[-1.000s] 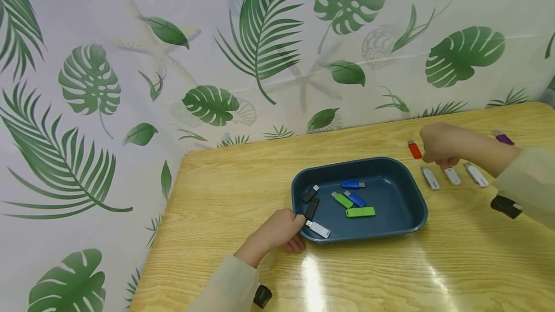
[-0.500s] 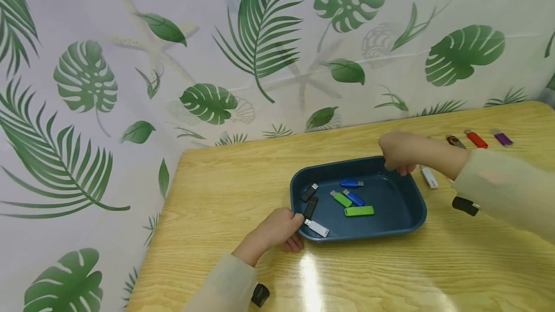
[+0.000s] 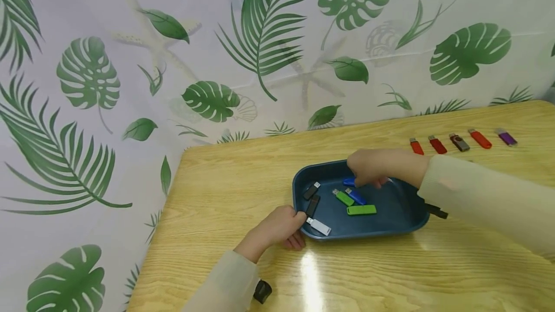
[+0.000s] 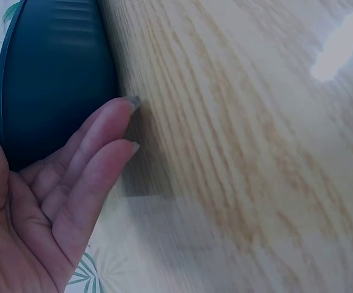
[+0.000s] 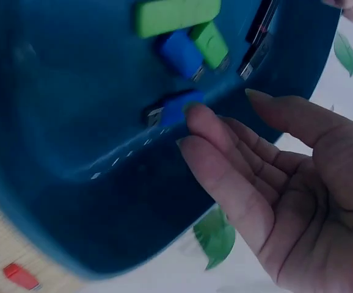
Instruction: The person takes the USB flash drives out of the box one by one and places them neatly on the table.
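Note:
A dark blue tray (image 3: 386,213) lies on the wooden table. My left hand (image 3: 277,225) holds its near-left corner, thumb over the rim and fingers against the outer wall. My right hand (image 3: 368,166) hangs over the tray's far side; in the right wrist view its loosely bent fingers have nothing between them. Just by the fingertips is a blue USB stick (image 5: 181,108). Elsewhere in the tray lie another blue stick (image 3: 356,197), two green sticks (image 3: 362,210), two black sticks (image 3: 312,205) and a white stick (image 3: 319,227).
Beyond the tray, a row holds red USB sticks (image 3: 479,138), a brown and silver one (image 3: 459,142) and a purple one (image 3: 506,137). My right forearm covers part of the table's right side. A leaf-patterned cloth (image 3: 260,124) stands behind the table.
My right hand has moved left from the loose USB sticks to above the blue one in the tray. My left hand stays at the tray's corner.

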### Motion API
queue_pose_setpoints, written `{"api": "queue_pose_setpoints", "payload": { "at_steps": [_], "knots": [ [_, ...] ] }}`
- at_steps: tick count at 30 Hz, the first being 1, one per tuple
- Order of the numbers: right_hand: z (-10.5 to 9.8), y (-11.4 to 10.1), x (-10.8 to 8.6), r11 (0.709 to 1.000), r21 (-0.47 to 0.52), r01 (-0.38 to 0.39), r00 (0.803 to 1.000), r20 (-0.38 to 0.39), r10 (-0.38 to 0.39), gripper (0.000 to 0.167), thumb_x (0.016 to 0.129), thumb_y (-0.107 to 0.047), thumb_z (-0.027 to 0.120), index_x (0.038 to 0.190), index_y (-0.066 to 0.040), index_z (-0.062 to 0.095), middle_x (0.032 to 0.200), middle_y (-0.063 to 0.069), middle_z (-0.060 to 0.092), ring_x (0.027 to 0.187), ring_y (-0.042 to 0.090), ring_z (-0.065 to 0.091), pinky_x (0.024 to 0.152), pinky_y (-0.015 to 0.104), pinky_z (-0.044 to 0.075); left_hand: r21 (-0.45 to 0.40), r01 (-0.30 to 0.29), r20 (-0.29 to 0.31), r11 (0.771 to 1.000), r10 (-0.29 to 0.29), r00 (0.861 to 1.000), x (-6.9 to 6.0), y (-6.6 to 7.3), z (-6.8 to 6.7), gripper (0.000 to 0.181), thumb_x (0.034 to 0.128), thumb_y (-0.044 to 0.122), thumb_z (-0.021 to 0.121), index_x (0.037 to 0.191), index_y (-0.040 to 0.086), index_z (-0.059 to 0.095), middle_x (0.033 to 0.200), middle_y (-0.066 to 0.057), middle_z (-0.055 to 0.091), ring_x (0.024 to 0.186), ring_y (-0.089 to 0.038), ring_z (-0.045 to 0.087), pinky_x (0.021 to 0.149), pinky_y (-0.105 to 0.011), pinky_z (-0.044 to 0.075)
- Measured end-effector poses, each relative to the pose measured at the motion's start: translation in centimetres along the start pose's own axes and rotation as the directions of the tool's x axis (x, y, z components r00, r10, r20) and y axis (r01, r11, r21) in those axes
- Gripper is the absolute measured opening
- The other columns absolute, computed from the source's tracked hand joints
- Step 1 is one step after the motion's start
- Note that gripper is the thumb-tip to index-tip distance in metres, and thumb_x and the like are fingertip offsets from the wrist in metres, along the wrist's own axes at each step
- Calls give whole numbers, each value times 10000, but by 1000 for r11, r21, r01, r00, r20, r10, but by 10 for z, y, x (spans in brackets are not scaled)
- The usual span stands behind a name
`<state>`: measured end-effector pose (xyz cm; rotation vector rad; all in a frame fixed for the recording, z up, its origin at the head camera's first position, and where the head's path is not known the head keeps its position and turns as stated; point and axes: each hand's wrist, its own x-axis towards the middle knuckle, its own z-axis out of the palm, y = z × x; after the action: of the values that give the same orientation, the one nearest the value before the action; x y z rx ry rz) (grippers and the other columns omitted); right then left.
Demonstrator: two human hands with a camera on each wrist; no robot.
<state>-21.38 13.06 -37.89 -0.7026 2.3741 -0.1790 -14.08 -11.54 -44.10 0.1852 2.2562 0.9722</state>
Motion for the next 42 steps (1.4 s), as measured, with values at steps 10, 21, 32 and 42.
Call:
{"api": "queue_pose_setpoints", "payload": {
  "at_steps": [10, 21, 32, 42],
  "knots": [
    [15, -25, 13, 987, 9, 163, 987, 9, -163, 256, 904, -120, 582, 654, -74, 615, 481, -11, 529, 385, 67, 470, 495, 200, 440, 2, 12, 14, 1000, -12, 1000, 2, 0, 0, 361, 894, 217, 388, 735, -2, 628, 589, -82, 671, 528, -220, 666, 515, -347, 546],
    [29, -53, 44, 976, -34, 214, 977, 24, -214, 213, 824, -92, 624, 631, -124, 542, 541, -36, 531, 431, 86, 537, 422, 182, 357, -6, 2, 8, 1000, -2, 1000, 2, -5, 1, 372, 899, 227, 390, 731, 7, 638, 585, -78, 670, 516, -207, 661, 497, -335, 538],
    [41, -79, 57, 975, -70, 209, 977, 68, -205, 245, 844, -143, 634, 615, -136, 546, 536, -36, 519, 404, 69, 482, 414, 189, 368, 22, -2, 9, 1000, 2, 1000, 1, -1, -1, 396, 914, 237, 390, 719, 8, 647, 575, -79, 665, 512, -216, 658, 501, -341, 538],
    [53, -81, 58, 950, -200, 239, 967, -36, -251, 255, 757, -290, 763, 667, -151, 570, 627, -56, 489, 560, 87, 448, 513, 239, 388, 2, -7, 13, 1000, 7, 1000, 3, 1, 2, 402, 935, 236, 379, 746, 0, 643, 566, -85, 661, 506, -228, 658, 498, -356, 536]
  ]
}}
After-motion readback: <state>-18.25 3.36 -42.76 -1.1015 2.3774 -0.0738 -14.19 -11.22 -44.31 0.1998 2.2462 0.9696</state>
